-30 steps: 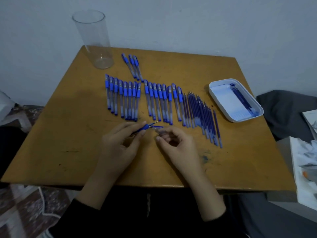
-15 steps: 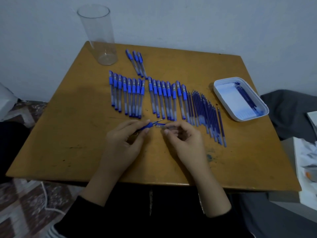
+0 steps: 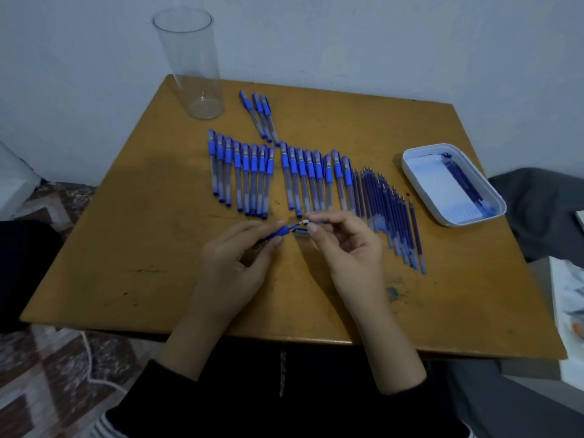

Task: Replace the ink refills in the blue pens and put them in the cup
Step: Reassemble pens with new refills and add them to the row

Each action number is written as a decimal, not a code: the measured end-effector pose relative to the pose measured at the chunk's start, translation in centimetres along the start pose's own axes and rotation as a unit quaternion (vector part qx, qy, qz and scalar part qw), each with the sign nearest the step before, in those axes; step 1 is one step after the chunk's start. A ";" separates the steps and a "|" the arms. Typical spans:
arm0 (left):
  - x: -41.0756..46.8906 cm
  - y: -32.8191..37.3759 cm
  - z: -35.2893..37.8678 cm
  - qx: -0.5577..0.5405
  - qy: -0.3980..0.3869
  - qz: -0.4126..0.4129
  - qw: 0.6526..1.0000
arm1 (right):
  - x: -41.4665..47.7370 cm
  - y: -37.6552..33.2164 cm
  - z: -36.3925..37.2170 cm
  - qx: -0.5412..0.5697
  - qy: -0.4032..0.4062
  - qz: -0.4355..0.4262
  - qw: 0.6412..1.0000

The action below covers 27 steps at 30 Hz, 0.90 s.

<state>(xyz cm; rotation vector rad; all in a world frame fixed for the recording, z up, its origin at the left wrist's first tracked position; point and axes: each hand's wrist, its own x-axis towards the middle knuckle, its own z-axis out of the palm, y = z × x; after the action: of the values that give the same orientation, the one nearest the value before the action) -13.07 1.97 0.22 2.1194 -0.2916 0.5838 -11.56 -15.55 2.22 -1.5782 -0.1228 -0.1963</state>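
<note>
Left hand grips one pen; right hand pinches its tip. Nineteen capped pens lie on the worktop; one cup.

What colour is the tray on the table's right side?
The tray is white, blue-stained inside; head view.

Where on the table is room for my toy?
The table is bare on its left, from the cup to the near edge, beside the pen rows. So is the near right corner, past the refills and white tray. The middle is crowded.
</note>
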 end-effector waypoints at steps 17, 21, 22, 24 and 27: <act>-0.3 -0.7 0.3 -0.017 -0.004 0.029 0.999 | 2.2 0.2 -0.8 -0.293 -0.150 -0.125 0.936; -0.2 -0.7 0.3 -0.021 0.007 0.033 0.999 | 1.8 0.3 -0.8 -0.185 -0.158 -0.064 0.968; -0.2 -0.7 0.3 -0.021 0.007 0.032 0.999 | 1.7 0.3 -0.7 -0.188 -0.156 -0.079 0.966; -0.2 -0.6 0.3 -0.019 0.006 0.035 0.999 | 1.7 0.5 -0.6 -0.225 -0.143 -0.106 0.958; -0.2 -0.4 0.3 -0.014 0.001 0.041 0.999 | 1.6 0.6 -0.7 -0.208 -0.128 -0.080 0.967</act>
<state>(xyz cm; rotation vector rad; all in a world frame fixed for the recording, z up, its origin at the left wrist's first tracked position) -12.99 1.94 -0.39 2.0866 -0.3850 0.6265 -9.89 -16.33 1.93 -2.0099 -0.4348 -0.1497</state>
